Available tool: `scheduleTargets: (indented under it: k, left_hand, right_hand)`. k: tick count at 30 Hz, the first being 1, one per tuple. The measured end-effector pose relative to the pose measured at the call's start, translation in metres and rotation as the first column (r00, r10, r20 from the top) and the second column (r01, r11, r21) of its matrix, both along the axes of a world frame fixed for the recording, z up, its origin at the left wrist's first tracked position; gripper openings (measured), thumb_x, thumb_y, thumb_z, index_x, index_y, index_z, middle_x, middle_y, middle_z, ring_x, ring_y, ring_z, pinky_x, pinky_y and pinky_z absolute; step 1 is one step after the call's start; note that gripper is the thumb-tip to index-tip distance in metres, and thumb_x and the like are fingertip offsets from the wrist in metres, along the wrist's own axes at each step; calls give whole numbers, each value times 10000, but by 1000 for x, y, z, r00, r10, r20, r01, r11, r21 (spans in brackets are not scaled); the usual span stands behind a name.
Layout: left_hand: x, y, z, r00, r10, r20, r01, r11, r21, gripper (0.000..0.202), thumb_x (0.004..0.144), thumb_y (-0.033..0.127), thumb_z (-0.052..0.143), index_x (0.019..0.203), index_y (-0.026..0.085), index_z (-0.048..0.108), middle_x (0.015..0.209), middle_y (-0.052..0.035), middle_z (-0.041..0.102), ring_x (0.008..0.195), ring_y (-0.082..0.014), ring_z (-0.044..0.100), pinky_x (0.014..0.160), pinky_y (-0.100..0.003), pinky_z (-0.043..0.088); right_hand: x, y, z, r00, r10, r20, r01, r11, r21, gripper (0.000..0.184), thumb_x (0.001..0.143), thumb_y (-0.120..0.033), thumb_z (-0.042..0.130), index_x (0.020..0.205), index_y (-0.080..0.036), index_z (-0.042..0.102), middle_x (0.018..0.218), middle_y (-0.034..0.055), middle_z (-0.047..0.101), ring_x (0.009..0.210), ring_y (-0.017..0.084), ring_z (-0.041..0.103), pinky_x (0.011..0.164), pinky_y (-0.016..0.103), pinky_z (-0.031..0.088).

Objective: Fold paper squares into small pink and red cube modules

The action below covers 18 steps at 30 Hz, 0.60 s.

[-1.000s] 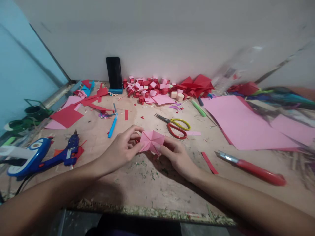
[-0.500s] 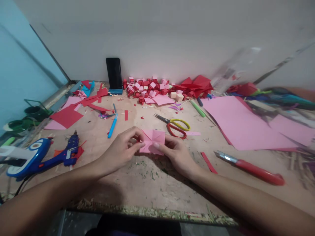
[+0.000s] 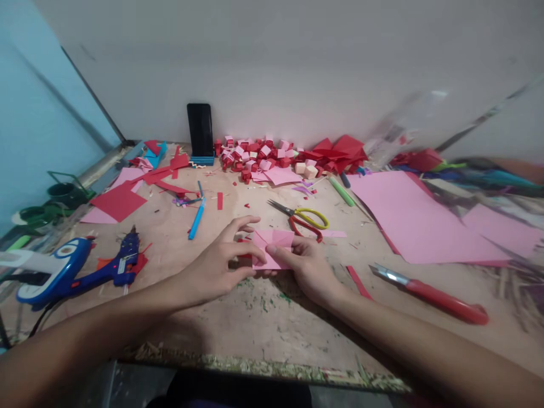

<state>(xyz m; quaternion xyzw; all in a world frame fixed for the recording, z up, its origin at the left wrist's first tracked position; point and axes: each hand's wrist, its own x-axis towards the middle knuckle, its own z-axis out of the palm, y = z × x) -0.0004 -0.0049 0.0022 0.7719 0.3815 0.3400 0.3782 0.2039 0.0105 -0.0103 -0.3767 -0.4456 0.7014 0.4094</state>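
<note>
A small creased pink paper square (image 3: 274, 246) lies low over the wooden table (image 3: 272, 328), held from both sides. My left hand (image 3: 216, 263) pinches its left edge with thumb and forefinger, the other fingers stretched forward. My right hand (image 3: 308, 266) grips the right and lower edge, thumb on top of the paper. Just behind the paper lie scissors (image 3: 304, 220) with one yellow and one red handle.
A red-handled craft knife (image 3: 429, 293) lies to the right, a blue glue gun (image 3: 114, 266) to the left. Large pink sheets (image 3: 408, 218) cover the right side. A pile of small red and pink paper cubes (image 3: 255, 156), a black phone (image 3: 200, 131) and a blue pen (image 3: 196, 218) sit further back.
The pink paper has gone from a raised, puffed shape to a flatter square pressed nearer the table. Both hands shifted slightly right with it, still holding it.
</note>
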Motion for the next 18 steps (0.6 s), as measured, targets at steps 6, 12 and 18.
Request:
scheduleTargets:
  k: [6,12,18]
  left_hand:
    - [1,2,-1,998,3,61,-2,1000,-15,148,875,165,724,1000,239,753,1530,-56,412,1349,-263,501,1184,-500,429]
    - [-1,2,-6,998,-33,45,31,999,40,284,825,197,790,1101,250,753,1544,-69,392,1328,-269,523,1128,-469,500]
    - [1,0,-11,1000,-15,16,12,992,129,208,900,175,704,1047,280,808,1541,-55,429,1316,-258,532,1154,-476,460]
  right_hand:
    - [6,4,-8,999,9,33,-9,1000,10,246,820,-351,804,866,-117,745,701,83,736,582,178,693,587,283,566]
    - [8,5,-10,999,-38,29,39,999,-15,269,780,-352,839,876,-114,760,791,104,750,622,174,684,594,281,568]
    - [8,2,-7,999,19,43,-18,1000,-20,239,785,-357,825,838,-135,753,709,62,716,588,155,642,563,268,529]
